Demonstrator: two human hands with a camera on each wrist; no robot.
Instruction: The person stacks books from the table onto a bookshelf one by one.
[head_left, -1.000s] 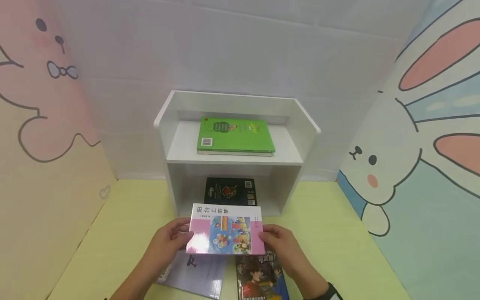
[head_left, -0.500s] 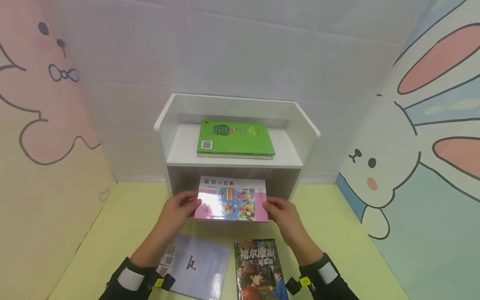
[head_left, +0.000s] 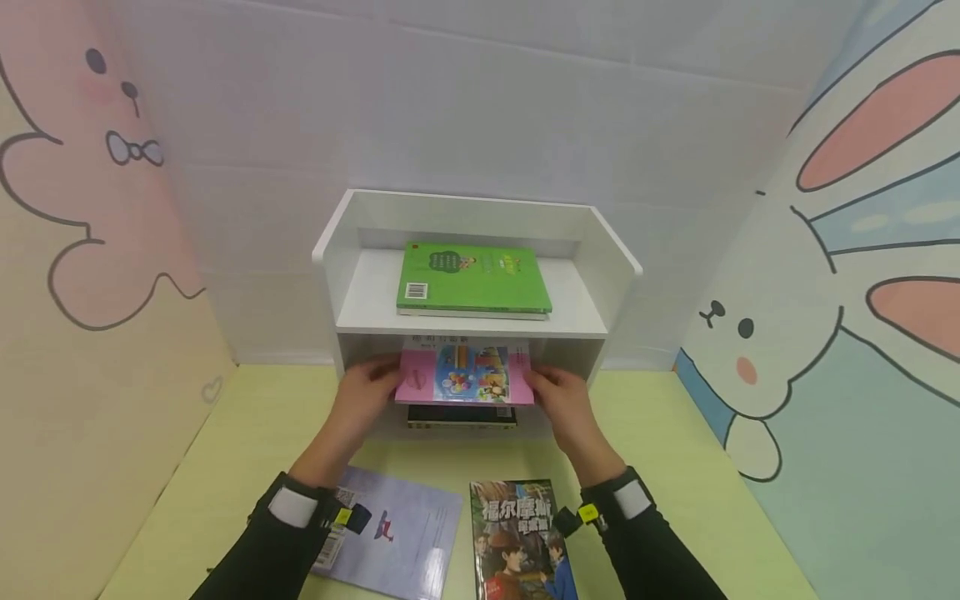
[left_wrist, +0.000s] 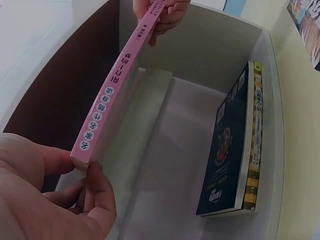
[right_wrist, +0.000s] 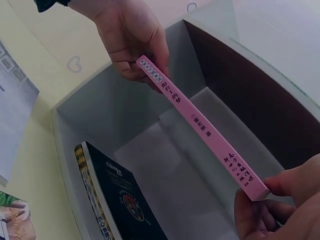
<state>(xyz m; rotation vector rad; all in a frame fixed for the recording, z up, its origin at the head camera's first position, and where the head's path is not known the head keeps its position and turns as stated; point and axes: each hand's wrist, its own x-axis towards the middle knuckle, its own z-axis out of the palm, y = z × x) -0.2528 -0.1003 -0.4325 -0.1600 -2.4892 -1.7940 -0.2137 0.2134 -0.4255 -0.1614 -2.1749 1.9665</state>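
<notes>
A pink and white book [head_left: 465, 375] with a colourful cover picture is held level in the opening of the lower shelf, its far edge under the upper board. My left hand [head_left: 367, 393] pinches its left end, thumb above and fingers below. On its right end my right hand [head_left: 561, 408] pinches it the same way. In both wrist views the pink spine [left_wrist: 112, 82] [right_wrist: 200, 127] spans from one hand to the other. Below it, dark-covered books [head_left: 461, 416] lie on the lower shelf's floor, apart from the held book.
The white two-tier shelf [head_left: 348, 292] stands against the back wall. A green book [head_left: 474, 279] lies on its upper tier, atop another. On the yellow table in front lie a pale lavender book [head_left: 405, 533] and a dark comic-style book [head_left: 517, 533], beneath the forearms.
Both hands have carried the pink book forward, from above the table in front of the shelf into the lower opening. The books on the table are more uncovered now.
</notes>
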